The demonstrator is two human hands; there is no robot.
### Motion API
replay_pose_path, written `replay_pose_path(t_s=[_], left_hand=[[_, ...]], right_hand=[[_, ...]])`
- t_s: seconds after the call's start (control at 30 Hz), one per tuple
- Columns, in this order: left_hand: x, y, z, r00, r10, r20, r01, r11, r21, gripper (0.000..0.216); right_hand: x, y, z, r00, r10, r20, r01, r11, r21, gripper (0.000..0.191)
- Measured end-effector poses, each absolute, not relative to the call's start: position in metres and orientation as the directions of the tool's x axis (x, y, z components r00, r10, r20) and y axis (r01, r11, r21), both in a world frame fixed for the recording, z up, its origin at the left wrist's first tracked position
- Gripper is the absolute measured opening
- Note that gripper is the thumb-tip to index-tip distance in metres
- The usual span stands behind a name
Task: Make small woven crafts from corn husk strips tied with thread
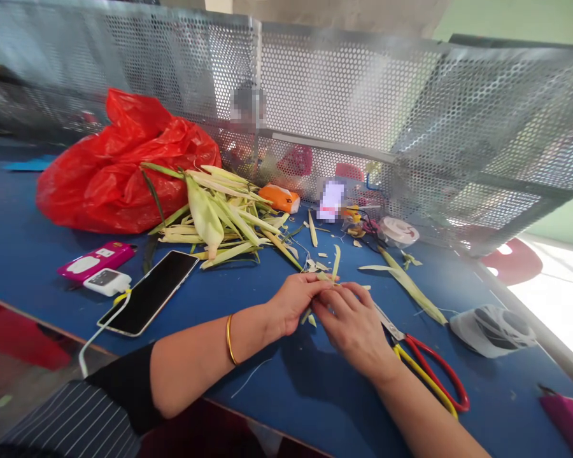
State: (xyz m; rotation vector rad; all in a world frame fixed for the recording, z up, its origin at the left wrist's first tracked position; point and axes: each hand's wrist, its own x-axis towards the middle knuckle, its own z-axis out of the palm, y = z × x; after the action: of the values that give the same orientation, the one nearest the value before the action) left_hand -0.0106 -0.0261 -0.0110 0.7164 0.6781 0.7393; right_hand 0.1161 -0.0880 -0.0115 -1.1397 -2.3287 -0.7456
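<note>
My left hand (pixel 293 302) and my right hand (pixel 351 324) meet over the blue table (pixel 277 394), both pinched on a small pale green leaf strip (pixel 328 278) held between the fingertips. A gold bangle sits on my left wrist. A bit of the strip pokes out below the hands; most of it is hidden by my fingers. Scissors with red and yellow handles (pixel 430 369) lie on the table right beside my right wrist. A pile of pale green leaf strips (pixel 219 216) lies behind my left hand.
A red plastic bag (pixel 119 165) sits at the back left. A black phone (pixel 150 292), a pink power bank (pixel 95 259) and a white charger lie at the left. A long leaf (pixel 410 286), a white roll (pixel 398 230) and a perforated metal screen (pixel 363 95) are behind.
</note>
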Motion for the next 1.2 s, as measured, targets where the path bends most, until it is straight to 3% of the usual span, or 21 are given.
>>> replay_pose_path(t_s=[0.1, 0.17, 0.23, 0.33, 0.4, 0.5, 0.7, 0.87, 1.03, 1.13, 1.2], left_hand=[[-0.01, -0.026, -0.013, 0.562, 0.78, -0.275, -0.332, 0.518, 0.788, 0.027], [-0.01, -0.026, -0.013, 0.56, 0.785, -0.265, -0.302, 0.491, 0.817, 0.028], [-0.011, -0.025, -0.012, 0.563, 0.781, -0.269, -0.251, 0.471, 0.846, 0.028], [-0.013, -0.024, -0.009, 0.583, 0.758, -0.291, -0.174, 0.466, 0.867, 0.029], [-0.014, -0.024, -0.007, 0.585, 0.754, -0.298, -0.14, 0.455, 0.879, 0.028], [-0.014, -0.024, -0.006, 0.586, 0.757, -0.289, -0.118, 0.433, 0.894, 0.03], [-0.013, -0.025, -0.009, 0.569, 0.788, -0.236, -0.144, 0.378, 0.915, 0.036], [-0.01, -0.022, -0.015, 0.453, 0.87, -0.196, -0.215, 0.32, 0.923, 0.034], [-0.01, -0.016, -0.02, 0.357, 0.921, -0.157, -0.238, 0.252, 0.938, 0.026], [-0.011, -0.015, -0.018, 0.342, 0.933, -0.114, -0.2, 0.191, 0.961, 0.023], [-0.011, -0.016, -0.015, 0.367, 0.924, -0.106, -0.162, 0.175, 0.971, 0.023]], right_hand=[[0.115, -0.087, -0.014, -0.537, 0.566, 0.625, 0.813, 0.544, 0.206, 0.02], [0.116, -0.087, -0.014, -0.379, 0.584, 0.718, 0.838, 0.546, -0.002, 0.015], [0.119, -0.087, -0.015, -0.115, 0.654, 0.748, 0.813, 0.494, -0.307, 0.011], [0.125, -0.083, -0.016, 0.189, 0.803, 0.565, 0.625, 0.345, -0.7, 0.015], [0.13, -0.08, -0.017, 0.267, 0.875, 0.404, 0.49, 0.238, -0.838, 0.016], [0.132, -0.078, -0.02, 0.315, 0.893, 0.322, 0.469, 0.149, -0.871, 0.017], [0.127, -0.079, -0.02, 0.298, 0.885, 0.357, 0.629, 0.099, -0.771, 0.021], [0.128, -0.078, -0.021, 0.297, 0.915, 0.275, 0.576, 0.058, -0.815, 0.027], [0.125, -0.085, -0.017, 0.22, 0.949, 0.225, 0.651, 0.029, -0.758, 0.022], [0.122, -0.087, -0.012, 0.133, 0.973, 0.19, 0.534, 0.091, -0.841, 0.024], [0.122, -0.086, -0.006, 0.052, 0.991, 0.123, 0.351, 0.097, -0.931, 0.022]])
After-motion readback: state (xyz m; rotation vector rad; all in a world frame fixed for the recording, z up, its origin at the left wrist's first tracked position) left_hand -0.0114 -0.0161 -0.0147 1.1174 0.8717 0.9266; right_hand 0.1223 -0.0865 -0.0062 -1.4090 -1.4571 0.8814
